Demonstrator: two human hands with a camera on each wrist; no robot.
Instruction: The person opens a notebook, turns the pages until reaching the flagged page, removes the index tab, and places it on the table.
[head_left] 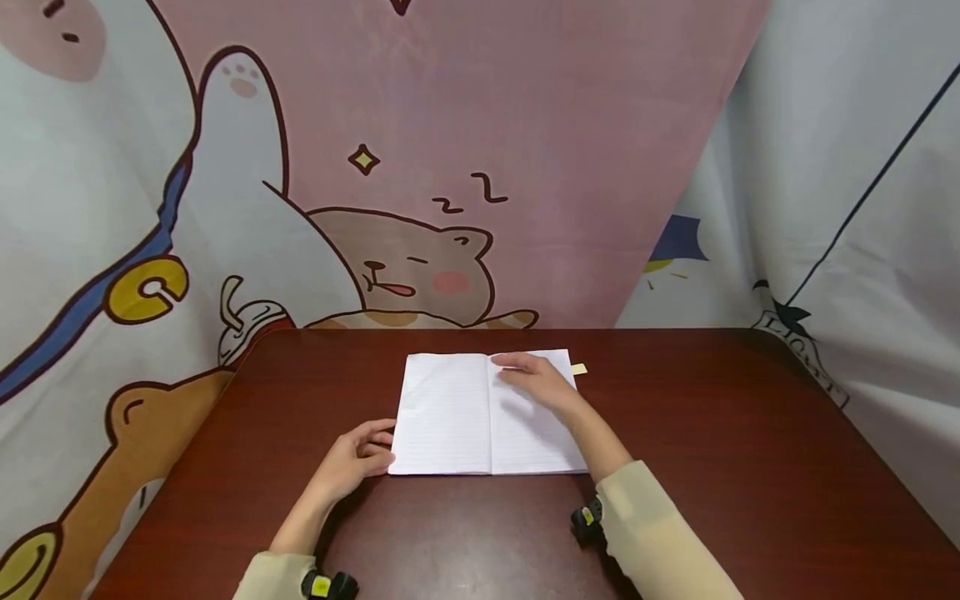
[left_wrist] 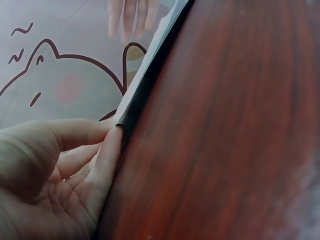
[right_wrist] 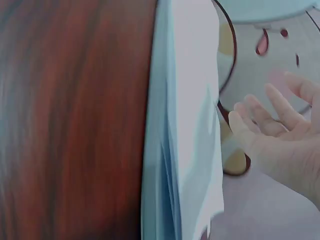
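Observation:
An open notebook (head_left: 442,417) with lined white pages lies flat on the table, its fold running away from the person. At its near left corner, the thumb and fingertips of my left hand (head_left: 351,460) pinch the edge. The left wrist view shows the left hand (left_wrist: 60,170) gripping the dark cover and the pages at that edge. Over the upper part of the right page is my right hand (head_left: 538,379), fingers extended toward the fold, its shadow falling on the paper. In the right wrist view the right hand (right_wrist: 280,130) has spread, loosely bent fingers and holds nothing.
A pale yellow tab (head_left: 579,369) sticks out past the notebook's right edge. The dark reddish wooden table (head_left: 720,433) extends around the notebook. Behind it hangs a cartoon-printed cloth (head_left: 585,150). Small black devices sit at the left wrist (head_left: 330,585) and right wrist (head_left: 587,522).

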